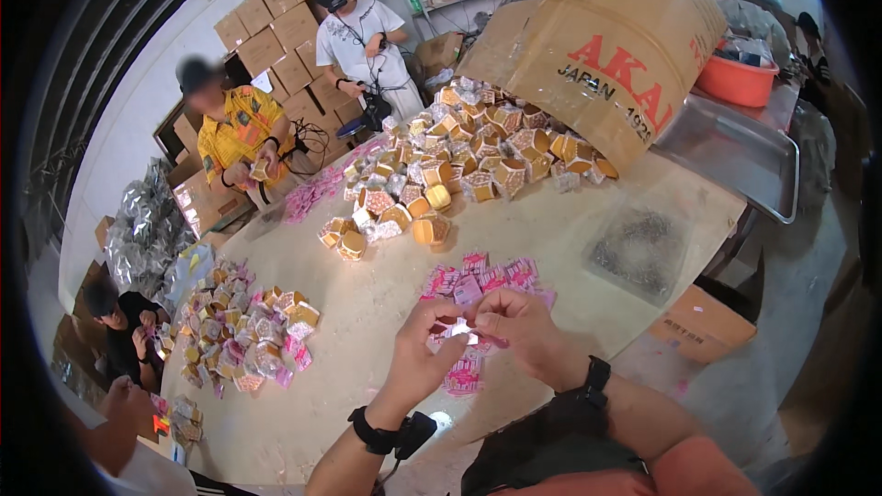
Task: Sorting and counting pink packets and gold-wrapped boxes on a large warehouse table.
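Observation:
Over the near part of the table, my left hand (424,354) and my right hand (524,329) meet. Fingers and thumbs of both are closed on one small pink-and-white card (457,331), which catches a bright glare and is partly covered by the fingers. Loose pink-and-white printed cards (469,287) lie in a pile just beyond my hands, and more of them show below my fingers. Both wrists wear black straps; a small black device sits by the left one.
A large cardboard drum (597,46) lies tipped over a heap of gold-and-white ornaments (487,142) in clear wrap. Another heap (243,331) with pink cards sits left. A clear bag of small dark pieces (640,253) is at right, near a metal tray (735,152). Several people surround the table (358,312).

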A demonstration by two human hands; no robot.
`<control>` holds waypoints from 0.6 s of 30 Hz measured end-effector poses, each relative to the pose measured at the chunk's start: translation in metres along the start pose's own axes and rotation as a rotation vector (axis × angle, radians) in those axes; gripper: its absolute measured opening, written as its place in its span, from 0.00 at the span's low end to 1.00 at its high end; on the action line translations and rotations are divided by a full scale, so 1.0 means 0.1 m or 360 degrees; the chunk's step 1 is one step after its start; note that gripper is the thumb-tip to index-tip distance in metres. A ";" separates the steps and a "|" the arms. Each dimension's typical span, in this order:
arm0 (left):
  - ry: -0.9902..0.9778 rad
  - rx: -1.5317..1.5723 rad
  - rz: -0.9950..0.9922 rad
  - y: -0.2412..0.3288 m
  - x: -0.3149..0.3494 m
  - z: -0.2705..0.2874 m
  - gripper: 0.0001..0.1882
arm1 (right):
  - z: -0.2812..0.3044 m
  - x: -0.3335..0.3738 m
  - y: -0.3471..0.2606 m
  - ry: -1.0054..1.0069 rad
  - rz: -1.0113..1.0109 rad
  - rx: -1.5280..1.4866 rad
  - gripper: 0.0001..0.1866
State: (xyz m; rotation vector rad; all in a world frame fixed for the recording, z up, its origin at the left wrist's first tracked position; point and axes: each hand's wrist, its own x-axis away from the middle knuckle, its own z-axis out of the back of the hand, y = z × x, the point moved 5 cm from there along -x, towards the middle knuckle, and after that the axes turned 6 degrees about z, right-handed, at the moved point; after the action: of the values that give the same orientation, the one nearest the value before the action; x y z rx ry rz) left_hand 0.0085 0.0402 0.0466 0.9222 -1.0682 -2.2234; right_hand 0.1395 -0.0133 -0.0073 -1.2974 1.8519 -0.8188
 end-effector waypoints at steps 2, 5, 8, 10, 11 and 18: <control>-0.0064 -0.0236 -0.0359 0.19 -0.01 0.00 0.07 | -0.03 0.00 -0.01 -0.0003 0.0023 0.0022 0.05; -0.0090 -0.0146 -0.0329 0.17 -0.07 -0.02 0.05 | -0.06 0.01 -0.07 -0.0018 0.0042 -0.0044 0.05; 0.0194 -0.0037 -0.0252 0.17 -0.01 0.01 0.05 | -0.14 0.01 -0.11 0.0011 0.0004 -0.0270 0.06; 0.0276 0.0015 -0.0204 0.14 0.03 -0.02 0.05 | -0.16 0.03 -0.07 -0.0031 -0.0062 -0.0336 0.06; 0.0317 0.0042 -0.0179 0.13 0.04 -0.02 0.05 | -0.14 0.04 -0.01 -0.0096 -0.0103 -0.0315 0.06; -0.0141 0.0082 -0.0112 0.21 0.00 0.04 0.16 | -0.21 0.11 -0.01 -0.0366 -0.0210 -0.0098 0.07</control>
State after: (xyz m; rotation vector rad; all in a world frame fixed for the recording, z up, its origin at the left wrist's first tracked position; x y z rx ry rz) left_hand 0.0082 0.0301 0.0654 0.9035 -1.1547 -2.3234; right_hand 0.1204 -0.0223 0.0027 -1.4990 1.6350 -0.6531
